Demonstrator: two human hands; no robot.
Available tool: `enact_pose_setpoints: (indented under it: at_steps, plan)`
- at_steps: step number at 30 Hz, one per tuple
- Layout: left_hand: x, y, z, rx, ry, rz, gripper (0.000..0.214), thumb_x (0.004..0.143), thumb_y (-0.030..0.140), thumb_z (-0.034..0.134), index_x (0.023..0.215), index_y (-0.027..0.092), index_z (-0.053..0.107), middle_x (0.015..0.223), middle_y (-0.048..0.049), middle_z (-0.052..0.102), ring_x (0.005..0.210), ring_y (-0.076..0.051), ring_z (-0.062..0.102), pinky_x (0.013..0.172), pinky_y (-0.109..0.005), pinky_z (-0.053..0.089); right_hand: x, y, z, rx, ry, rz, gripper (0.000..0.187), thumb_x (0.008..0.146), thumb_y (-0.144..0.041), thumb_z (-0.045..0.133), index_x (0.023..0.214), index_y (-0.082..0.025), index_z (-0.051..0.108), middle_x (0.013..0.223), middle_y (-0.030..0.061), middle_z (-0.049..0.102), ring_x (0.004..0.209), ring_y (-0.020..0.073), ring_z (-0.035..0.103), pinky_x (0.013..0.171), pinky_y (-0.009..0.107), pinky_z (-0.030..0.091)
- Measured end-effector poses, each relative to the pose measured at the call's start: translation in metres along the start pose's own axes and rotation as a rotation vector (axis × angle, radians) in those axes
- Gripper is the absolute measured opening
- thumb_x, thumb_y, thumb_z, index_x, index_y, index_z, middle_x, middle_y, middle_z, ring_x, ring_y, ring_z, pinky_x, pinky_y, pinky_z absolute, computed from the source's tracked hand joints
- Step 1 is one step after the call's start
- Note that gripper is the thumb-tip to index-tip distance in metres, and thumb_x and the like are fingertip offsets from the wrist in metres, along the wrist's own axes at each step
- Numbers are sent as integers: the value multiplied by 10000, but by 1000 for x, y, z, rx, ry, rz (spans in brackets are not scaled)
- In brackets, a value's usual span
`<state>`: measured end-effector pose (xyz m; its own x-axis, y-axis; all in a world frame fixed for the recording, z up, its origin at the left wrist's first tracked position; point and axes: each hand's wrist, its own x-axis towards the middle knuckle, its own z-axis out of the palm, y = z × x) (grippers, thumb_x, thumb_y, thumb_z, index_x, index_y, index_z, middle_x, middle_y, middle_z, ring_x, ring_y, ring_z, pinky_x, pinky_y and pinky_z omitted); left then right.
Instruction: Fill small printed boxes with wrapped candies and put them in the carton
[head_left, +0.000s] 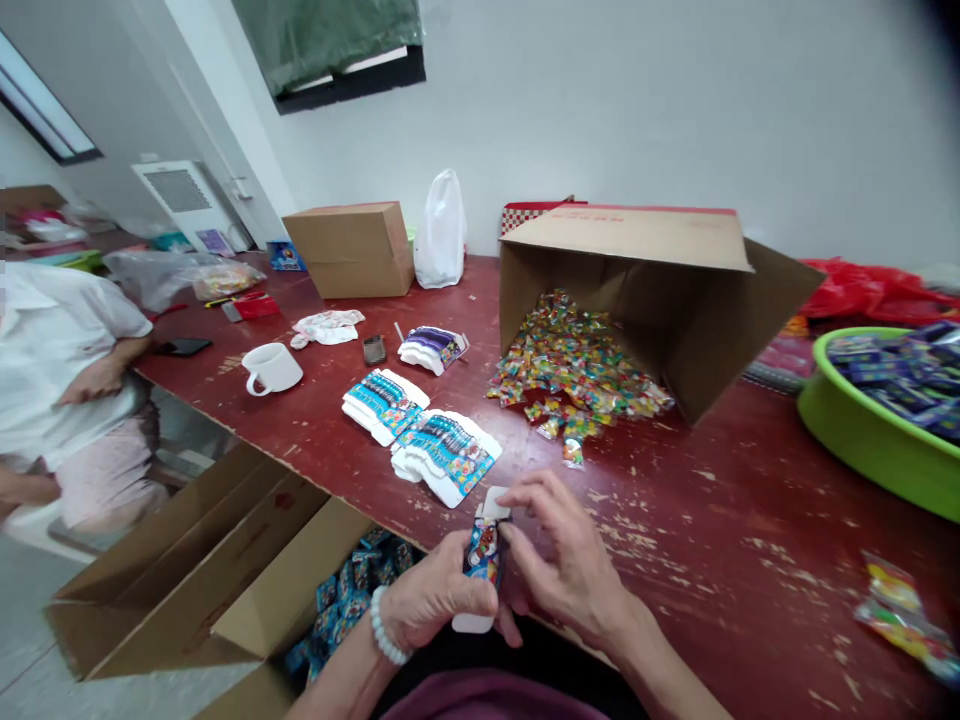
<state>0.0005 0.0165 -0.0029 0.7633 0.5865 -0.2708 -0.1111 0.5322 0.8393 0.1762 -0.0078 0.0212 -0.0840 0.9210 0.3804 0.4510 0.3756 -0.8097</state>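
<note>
My left hand point(442, 597), with a pale bead bracelet at its wrist, grips a small printed candy box point(484, 545) at the table's front edge. White flaps stick out at both of its ends. My right hand point(562, 560) is at the top end, its curled fingers at the upper flap and its thumb against the box's side. Just beyond lie two stacks of flat blue box blanks point(454, 450). Farther right, small wrapped candies point(574, 360) spill out of a cardboard carton point(622, 240) lying on its side.
Below the table edge at left, an open carton point(277, 570) holds several blue filled boxes point(349, 595). A green basin point(870, 440) of dark packets stands at right. A white mug point(274, 368) and purple blanks point(431, 348) lie farther back. A seated person point(71, 350) is at far left.
</note>
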Motion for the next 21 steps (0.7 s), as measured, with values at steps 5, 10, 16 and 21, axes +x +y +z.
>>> enact_pose_setpoints:
  at_steps: [5, 10, 16, 21]
  plan:
    - [4, 3, 6, 99, 66, -37, 396, 590, 306, 844, 896, 133, 661, 670, -4, 646, 512, -137, 606, 523, -238, 489, -1, -9, -10, 53, -228, 53, 230, 793, -43, 521, 928, -223, 571, 963, 13, 557, 741, 131, 545, 665, 254, 453]
    - [6, 5, 11, 247, 171, 26, 162, 737, 269, 703, 761, 119, 647, 640, -17, 638, 519, -132, 601, 524, -232, 487, -1, 1, -2, 169, -100, 188, 356, 793, -192, 646, 1139, -232, 572, 1165, 71, 582, 878, 172, 608, 777, 305, 502]
    - [9, 0, 14, 320, 308, 76, 303, 817, 409, 648, 856, 109, 669, 716, -33, 651, 630, -148, 604, 602, -257, 504, -9, 20, 24, 462, -136, 455, 326, 918, -452, 521, 942, -168, 679, 643, 7, 653, 502, 154, 609, 489, 247, 482]
    - [5, 2, 10, 382, 399, 218, 292, 822, 356, 668, 1031, 153, 657, 1009, -56, 691, 962, -208, 613, 859, -297, 491, -7, 21, 14, 190, -43, 302, 220, 917, -347, 549, 987, -227, 720, 891, 48, 724, 854, 239, 665, 785, 329, 518]
